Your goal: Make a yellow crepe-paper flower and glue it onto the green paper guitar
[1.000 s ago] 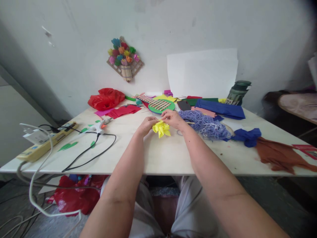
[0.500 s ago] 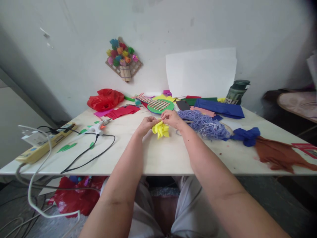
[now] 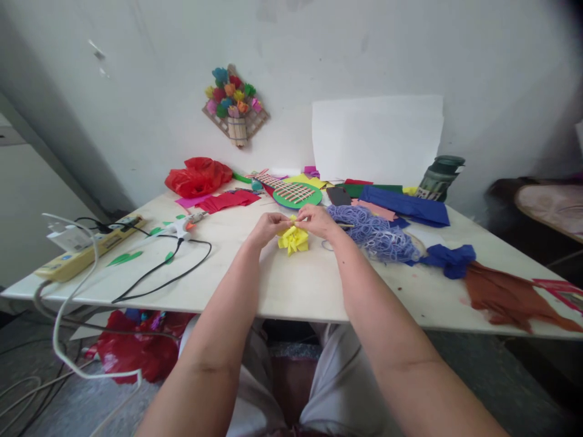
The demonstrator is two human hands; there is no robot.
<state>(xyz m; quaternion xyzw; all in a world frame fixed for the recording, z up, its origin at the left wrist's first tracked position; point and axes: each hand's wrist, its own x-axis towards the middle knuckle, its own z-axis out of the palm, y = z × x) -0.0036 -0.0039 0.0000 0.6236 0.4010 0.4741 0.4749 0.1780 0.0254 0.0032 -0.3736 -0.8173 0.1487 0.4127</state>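
A yellow crepe-paper flower point(image 3: 293, 241) hangs between my two hands over the middle of the table, its petals pointing down. My left hand point(image 3: 269, 227) pinches it from the left side. From the right, my right hand point(image 3: 315, 221) grips its upper end with fingers pressed together. A thin stick point(image 3: 346, 226) shows beside the right hand; I cannot tell whether the hand holds it. Just beyond the hands lies a green round piece with a lattice of sticks point(image 3: 296, 194). A tangle of purple yarn point(image 3: 373, 233) is to their right.
At left lie a glue gun point(image 3: 181, 227) with a looped black cord, a power strip point(image 3: 86, 252) and green paper leaves point(image 3: 124, 259). A dark bottle point(image 3: 441, 177) leans at the back right. Blue paper point(image 3: 405, 205) and brown crepe paper point(image 3: 496, 295) cover the right side.
The flower has turned slightly in my fingers, and a bit of yellow now shows above them. Both hands remain in nearly the same place; the camera view has shifted a little.
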